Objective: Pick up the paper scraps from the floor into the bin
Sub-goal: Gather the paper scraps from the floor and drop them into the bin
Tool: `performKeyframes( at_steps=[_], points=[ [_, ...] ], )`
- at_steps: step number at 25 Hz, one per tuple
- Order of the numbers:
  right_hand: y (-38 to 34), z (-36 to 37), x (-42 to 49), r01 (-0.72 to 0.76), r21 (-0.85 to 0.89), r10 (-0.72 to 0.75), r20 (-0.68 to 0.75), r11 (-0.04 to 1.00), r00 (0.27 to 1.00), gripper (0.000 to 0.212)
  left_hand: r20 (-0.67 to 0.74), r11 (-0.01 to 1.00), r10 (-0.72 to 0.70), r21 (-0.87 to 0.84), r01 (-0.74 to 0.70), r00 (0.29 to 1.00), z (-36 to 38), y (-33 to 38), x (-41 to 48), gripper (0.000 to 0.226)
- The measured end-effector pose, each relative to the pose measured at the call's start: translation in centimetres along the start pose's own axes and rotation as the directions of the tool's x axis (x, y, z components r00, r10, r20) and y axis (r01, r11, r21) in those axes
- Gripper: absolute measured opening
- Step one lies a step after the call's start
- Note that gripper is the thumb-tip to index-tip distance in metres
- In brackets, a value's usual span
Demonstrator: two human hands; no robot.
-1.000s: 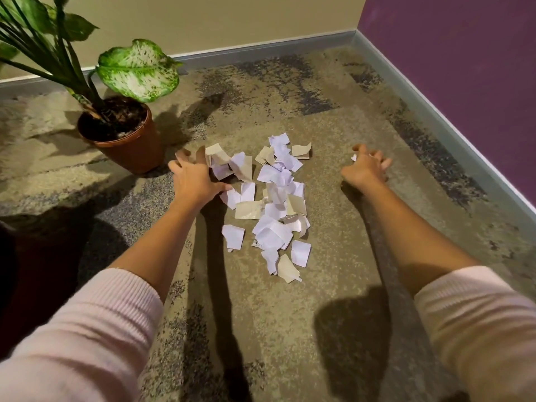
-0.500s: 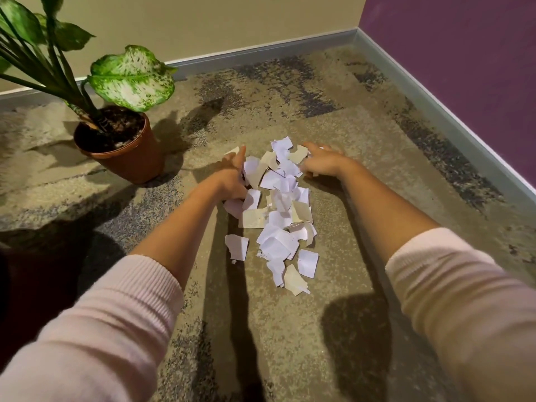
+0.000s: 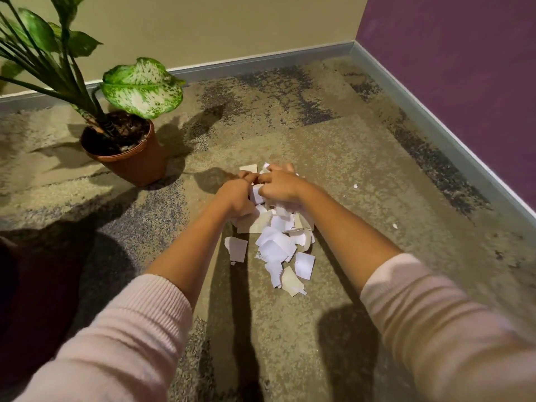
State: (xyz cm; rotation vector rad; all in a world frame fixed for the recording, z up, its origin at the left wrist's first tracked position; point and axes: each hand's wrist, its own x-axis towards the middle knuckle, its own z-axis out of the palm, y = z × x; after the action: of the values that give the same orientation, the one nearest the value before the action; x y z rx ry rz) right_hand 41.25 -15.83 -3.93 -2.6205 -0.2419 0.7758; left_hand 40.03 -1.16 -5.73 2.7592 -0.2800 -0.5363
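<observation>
Both hands have swept inward: left hand (image 3: 236, 195) and right hand (image 3: 280, 185) now curl, gripping the twelve o'clock end of the paper scraps (image 3: 277, 242) heaped on the carpet (image 3: 362, 158). Feather-light, floppy stuff; I'd scoop under the heap's edges.

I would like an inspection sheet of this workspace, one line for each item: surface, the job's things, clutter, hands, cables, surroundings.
Surface: carpet, patterned beige and grey, crossed by arm shadows.
Job's things: scraps in one pile in front of the person, with one scrap just left of it; bin not in view.
Clutter: two tiny white bits right of the pile, apart from it.
Grippers: left hand and right hand side by side at the pile's far end, both curled round scraps.
Cables: nothing seen.
Surroundings: plant in a brown pot at far left; beige wall and purple wall meet in a corner.
</observation>
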Motion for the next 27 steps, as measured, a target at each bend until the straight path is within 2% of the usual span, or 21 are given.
performKeyframes(
  at_steps=[3,5,7,9,12,17,18,20,22,25,27],
  points=[
    [0.3,0.9,-2.8,0.01,0.067,-0.01,-0.009,0.998,1.0,0.054,-0.032,0.998,0.06,0.003,-0.06,0.998,1.4,0.6,-2.0,0.069],
    [0.2,1.7,-4.6,0.031,0.021,-0.031,0.012,0.999,0.999,0.048,-0.035,0.996,0.084,-0.012,-0.084,0.996,2.0,1.0,-3.8,0.06],
    [0.0,2.7,-6.7,-0.007,0.059,0.006,0.026,0.998,1.0,0.046,-0.013,0.995,0.096,-0.013,-0.097,0.995,2.3,1.7,-6.2,0.055],
    [0.0,3.6,-9.1,-0.034,0.081,0.031,0.042,0.996,0.999,0.049,0.033,0.995,0.1,-0.011,-0.099,0.994,2.7,2.4,-8.8,0.06],
    [0.1,5.2,-12.4,-0.028,0.001,0.028,0.06,1.0,0.998,0.056,0.115,0.995,0.103,0.0,-0.103,0.988,3.1,3.3,-12.8,0.074],
    [1.3,6.7,-16.1,0.009,-0.078,-0.005,0.056,0.997,0.998,0.05,0.202,0.992,0.127,-0.03,-0.123,0.971,3.6,3.5,-16.4,0.095],
    [1.7,6.5,-16.6,0.025,-0.059,-0.024,0.016,0.998,1.0,0.054,0.195,0.991,0.133,-0.03,-0.13,0.972,3.5,3.4,-17.0,0.098],
    [2.9,5.6,-17.6,0.041,-0.003,-0.041,-0.08,0.999,0.996,0.076,0.191,0.993,0.115,-0.026,-0.112,0.975,3.0,3.1,-18.0,0.107],
    [4.5,4.6,-18.5,0.013,0.033,-0.009,-0.119,0.999,0.993,0.103,0.253,1.0,0.005,-0.022,0.001,0.968,2.5,2.6,-18.4,0.121],
    [6.8,4.0,-19.8,-0.156,0.026,0.156,-0.003,0.987,0.988,0.135,0.403,0.98,-0.094,0.196,0.015,0.91,3.0,2.3,-18.0,0.133],
    [6.9,4.9,-20.2,-0.227,-0.067,0.232,0.084,0.972,0.969,0.145,0.417,0.97,-0.154,0.235,0.058,0.896,3.9,3.0,-18.4,0.151]
  ],
)
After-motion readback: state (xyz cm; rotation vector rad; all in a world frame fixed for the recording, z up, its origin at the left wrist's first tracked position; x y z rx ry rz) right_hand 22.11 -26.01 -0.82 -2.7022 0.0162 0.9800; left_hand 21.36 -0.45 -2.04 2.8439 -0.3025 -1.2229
